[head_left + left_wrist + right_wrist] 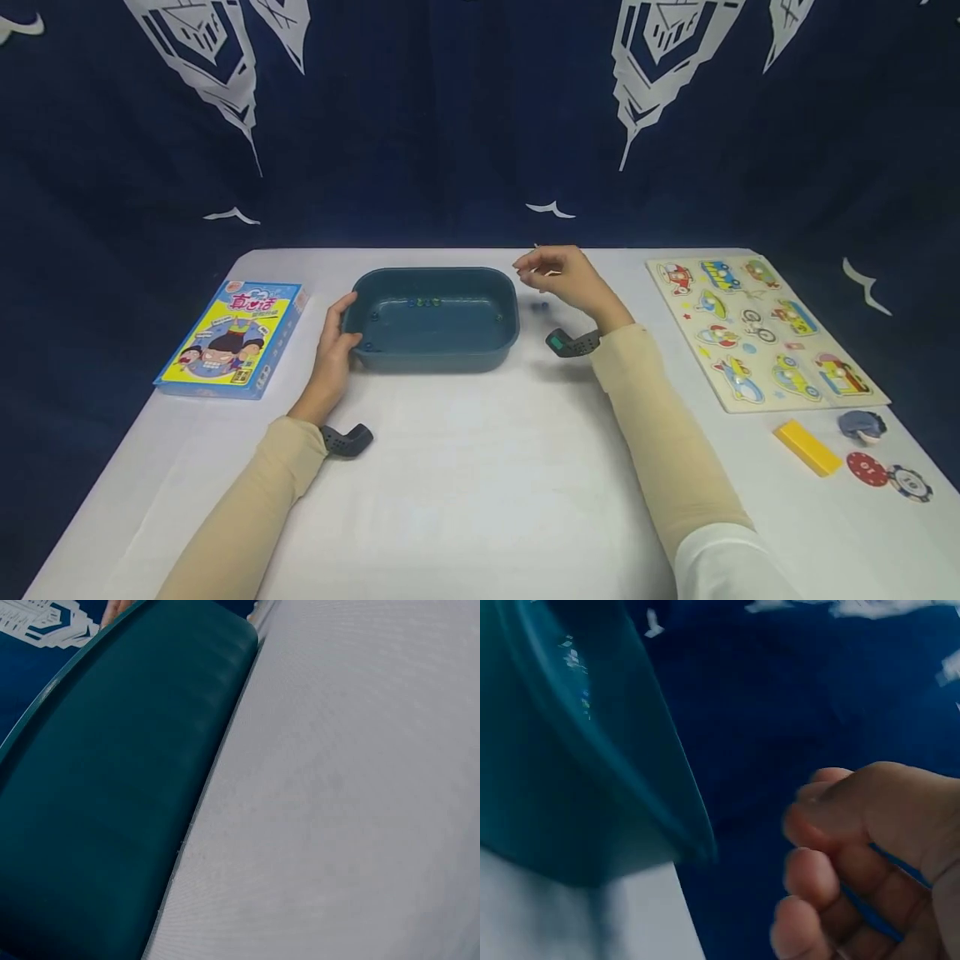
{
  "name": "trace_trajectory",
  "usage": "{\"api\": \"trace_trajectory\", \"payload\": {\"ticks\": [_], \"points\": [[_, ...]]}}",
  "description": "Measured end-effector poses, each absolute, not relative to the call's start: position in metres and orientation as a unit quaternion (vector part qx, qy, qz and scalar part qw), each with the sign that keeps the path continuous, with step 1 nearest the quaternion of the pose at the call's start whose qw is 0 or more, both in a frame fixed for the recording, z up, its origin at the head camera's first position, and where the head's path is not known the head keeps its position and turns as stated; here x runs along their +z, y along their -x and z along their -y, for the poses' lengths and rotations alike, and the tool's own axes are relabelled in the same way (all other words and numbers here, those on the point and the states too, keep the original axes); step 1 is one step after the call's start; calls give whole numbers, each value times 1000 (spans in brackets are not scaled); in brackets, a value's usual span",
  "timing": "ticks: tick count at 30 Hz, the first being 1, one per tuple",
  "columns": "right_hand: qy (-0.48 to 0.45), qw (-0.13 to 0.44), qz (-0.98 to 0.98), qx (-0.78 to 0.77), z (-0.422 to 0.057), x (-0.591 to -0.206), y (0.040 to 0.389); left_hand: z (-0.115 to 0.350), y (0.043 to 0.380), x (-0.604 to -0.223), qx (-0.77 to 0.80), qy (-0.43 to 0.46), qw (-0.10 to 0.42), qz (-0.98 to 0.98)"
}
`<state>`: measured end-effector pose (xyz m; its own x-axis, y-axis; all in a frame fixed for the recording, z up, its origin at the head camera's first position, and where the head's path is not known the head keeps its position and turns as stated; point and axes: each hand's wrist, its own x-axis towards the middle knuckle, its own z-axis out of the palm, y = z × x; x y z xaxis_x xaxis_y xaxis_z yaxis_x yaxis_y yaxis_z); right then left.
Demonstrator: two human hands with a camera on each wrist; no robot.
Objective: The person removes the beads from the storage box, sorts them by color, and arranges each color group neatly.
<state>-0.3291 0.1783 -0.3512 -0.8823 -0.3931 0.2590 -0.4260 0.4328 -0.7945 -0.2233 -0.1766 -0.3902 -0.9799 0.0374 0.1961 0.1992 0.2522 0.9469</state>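
Note:
A dark teal rectangular basin [431,362] stands on the white table, with several small glass marbles [424,302] on its floor. At its left end my left hand [330,354] grips the rim, thumb towards the front. The basin's outer side [127,780] fills much of the left wrist view. My right hand [562,273] is raised just beyond the basin's right end, apart from it. Its fingers are bent, and the thumb [840,802] lies against the index finger; whether a marble is between them is hidden. Below this hand, small dark marbles [539,307] lie on the table.
A blue and yellow card-game box [232,337] lies at the left. On the right are a wooden picture puzzle board [757,333], a yellow block [808,447], a small blue-grey object [862,425], a red chip [867,469] and a black-and-white chip [910,483].

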Motion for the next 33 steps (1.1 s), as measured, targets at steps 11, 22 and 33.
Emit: {"api": "trace_trajectory", "payload": {"ticks": [11, 22, 33], "points": [[-398, -132, 874, 243, -128, -335, 330, 176, 226, -394, -602, 79, 71, 791], [-403, -227, 886, 38, -99, -335, 326, 176, 226, -394, -599, 79, 67, 794], [-378, -239, 894, -15, -92, -334, 324, 179, 226, -393, -594, 80, 72, 797]]}}
